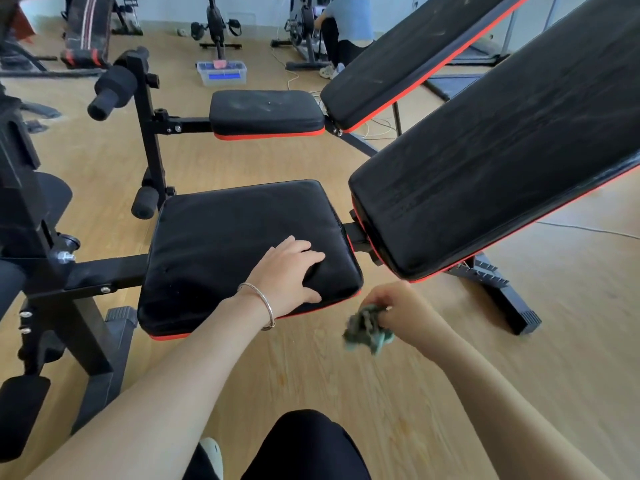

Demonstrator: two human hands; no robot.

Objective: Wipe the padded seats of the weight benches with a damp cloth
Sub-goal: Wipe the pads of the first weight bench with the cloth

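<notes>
— What takes up most of the view?

— The tilted backrest (502,147) of the near weight bench, its upper end cut off at the right edge. Below its lower end lies the near padded seat (225,244), black with red trim. A second bench stands behind: its seat (266,110) looks dusty, and its backrest (408,57) also runs out of the picture.

— Any containers?

— One clear plastic bin (221,73) on the wooden floor (242,161) beyond the far seat. Something blue shows through its wall and a pink item sits on top; neither can be identified.

— And the person's hands?

— The left hand (287,271) lies open, palm down, on the near seat's right front corner, a bangle (265,304) on the wrist. The right hand (398,308) is closed around a crumpled green cloth (367,329), held off the seat's front right corner, over the floor. The cloth is blurred; whether it is damp cannot be told.

— Anything else hidden?

— A seated person (346,26) in the background is cut off at the top edge.
</notes>
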